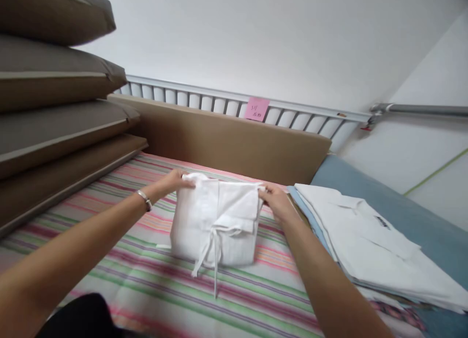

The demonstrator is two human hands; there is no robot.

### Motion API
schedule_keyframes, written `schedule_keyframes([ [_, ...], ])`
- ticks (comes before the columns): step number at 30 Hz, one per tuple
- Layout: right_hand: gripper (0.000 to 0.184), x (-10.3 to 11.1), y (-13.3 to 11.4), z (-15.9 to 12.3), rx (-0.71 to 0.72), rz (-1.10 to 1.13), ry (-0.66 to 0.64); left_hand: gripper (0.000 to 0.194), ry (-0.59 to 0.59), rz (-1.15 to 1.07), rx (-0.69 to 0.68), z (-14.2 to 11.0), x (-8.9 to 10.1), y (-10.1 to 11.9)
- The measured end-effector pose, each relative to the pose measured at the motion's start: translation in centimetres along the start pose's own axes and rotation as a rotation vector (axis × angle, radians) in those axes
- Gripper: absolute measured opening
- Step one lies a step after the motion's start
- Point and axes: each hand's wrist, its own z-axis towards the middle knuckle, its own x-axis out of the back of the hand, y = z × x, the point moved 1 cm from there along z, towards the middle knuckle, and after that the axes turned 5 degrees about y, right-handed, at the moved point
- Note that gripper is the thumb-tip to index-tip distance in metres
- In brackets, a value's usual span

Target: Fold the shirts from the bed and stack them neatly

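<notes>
Between my two hands is a folded white garment (236, 206) with fabric ties knotted at its front. The tie ends hang down over the striped cloth (146, 279). Its upper left corner is pinched by my left hand (177, 180), which has a silver bracelet on the wrist. At the upper right corner, the fingers of my right hand (276, 199) close on the fabric. The garment's upper edge is held up, tilted toward me; whether its lower edge touches the cloth I cannot tell.
Folded clothes (365, 231), a white shirt on top, lie stacked at the right. Large brown padded panels (54, 94) are piled at the left. Behind stands a long brown board (226, 138) before a white radiator (183, 97) bearing a pink note (257, 109).
</notes>
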Motion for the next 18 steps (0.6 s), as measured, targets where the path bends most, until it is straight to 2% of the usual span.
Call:
schedule_keyframes([
  [3, 0.025, 1.8, -5.2, -2.5, 0.242, -0.015, 0.031, 0.036, 0.158, 0.074, -0.282, -3.1, 2.9, 5.0],
  [5, 0.018, 2.7, -6.1, -5.8, 0.375, -0.122, 0.022, 0.027, 0.251, 0.228, -0.432, -6.5, 3.6, 5.8],
  [6, 0.014, 2.9, -5.5, -7.8, 0.408, -0.195, 0.007, 0.021, 0.252, 0.312, -0.495, -8.5, 3.4, 5.1],
  [7, 0.012, 3.0, -4.1, -9.9, 0.412, -0.262, -0.007, 0.015, 0.223, 0.394, -0.548, -10.6, 3.0, 3.9],
  [9, 0.011, 2.6, 0.1, -14.4, 0.379, -0.345, -0.078, 0.016, 0.11, 0.539, -0.554, -14.8, 1.2, -0.3],
  [12, 0.013, 1.3, 7.8, -20.5, 0.233, -0.371, -0.189, 0.029, -0.051, 0.639, -0.406, -20.7, -2.1, -7.5],
  [13, 0.014, 0.9, 9.9, -22.1, 0.185, -0.387, -0.236, 0.031, -0.053, 0.629, -0.345, -22.3, -2.9, -9.5],
  [15, 0.015, 0.6, 12.9, -24.6, 0.105, -0.369, -0.245, 0.036, 0.009, 0.556, -0.229, -25.1, -3.6, -12.2],
  [18, 0.02, 1.5, 14.7, -26.2, -0.066, -0.24, -0.069, 0.031, 0.177, 0.401, -0.074, -27.1, -2.7, -13.3],
])
